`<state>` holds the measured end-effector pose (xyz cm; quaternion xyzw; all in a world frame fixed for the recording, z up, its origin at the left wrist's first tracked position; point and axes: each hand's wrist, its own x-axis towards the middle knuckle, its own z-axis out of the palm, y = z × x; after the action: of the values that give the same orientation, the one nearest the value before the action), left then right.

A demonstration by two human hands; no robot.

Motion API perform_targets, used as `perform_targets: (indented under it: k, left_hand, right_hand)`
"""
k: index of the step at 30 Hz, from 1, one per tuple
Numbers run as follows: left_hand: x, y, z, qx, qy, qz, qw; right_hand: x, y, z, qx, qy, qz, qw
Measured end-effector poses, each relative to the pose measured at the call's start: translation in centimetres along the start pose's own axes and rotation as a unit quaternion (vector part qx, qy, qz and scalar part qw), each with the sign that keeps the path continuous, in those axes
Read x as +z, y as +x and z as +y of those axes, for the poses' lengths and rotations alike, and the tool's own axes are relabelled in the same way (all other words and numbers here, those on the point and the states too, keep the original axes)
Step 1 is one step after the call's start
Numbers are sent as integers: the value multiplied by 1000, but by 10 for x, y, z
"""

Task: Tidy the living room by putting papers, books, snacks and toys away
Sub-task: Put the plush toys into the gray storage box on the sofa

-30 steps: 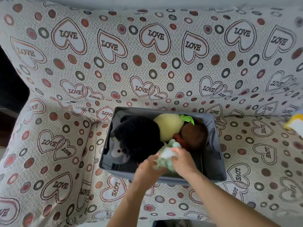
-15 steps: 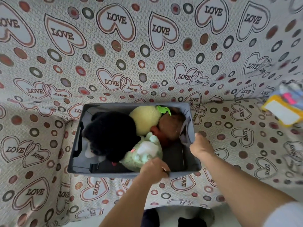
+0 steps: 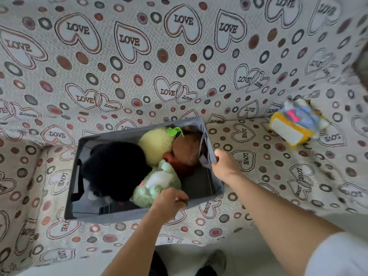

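- Head view looks down at a sofa [image 3: 278, 176] with a cover full of hearts and dots, and two bare arms reach in from the bottom.
- At the very bottom, a dark shoe [image 3: 215, 263] shows on the pale floor.
- Left hand [image 3: 169, 202] sits on the near rim of a grey cloth box [image 3: 119, 216]; its fingers curl over the edge and grip it.
- Right hand [image 3: 225, 166] pinches the grey strap handle [image 3: 205, 154] on the right end of the box.
- Grey cloth box stands on the sofa seat, close to the left armrest.
- Soft toys fill the box.
- A pale green toy [image 3: 155, 186] lies nearest, just by the left hand.
- A big black fluffy toy [image 3: 115, 168] lies to its left, touching it.
- A brown toy [image 3: 187, 152] lies near the right end, by the strap handle.
- A yellow toy [image 3: 157, 142] with a small green leaf [image 3: 175, 131] on top lies at the back of the box.
- Far to the right, well apart from the box, one more toy [image 3: 296, 124] lies on the seat; it is yellow, white and blue, and blurry.
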<state>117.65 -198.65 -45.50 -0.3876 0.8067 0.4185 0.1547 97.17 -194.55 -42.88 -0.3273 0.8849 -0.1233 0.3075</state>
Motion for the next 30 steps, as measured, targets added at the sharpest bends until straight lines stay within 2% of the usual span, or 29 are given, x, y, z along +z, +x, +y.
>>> perform_targets:
  k: [5,12,18,30]
  left_hand:
    - [50,16,70,19,-12,22,1000]
    - [86,52,146,35,-25,54,998]
    - [102,97,200,32,-62,35,997]
    - [99,183,272,-18,-122,52,991]
  right_hand:
    - [-51,-3,70,1,-21,23,999]
    - [-102,31,135,5,-39,55,998]
    - [-140,80,172,-14,-75,73,994]
    - [-182,179,183,-19,-55,17,998]
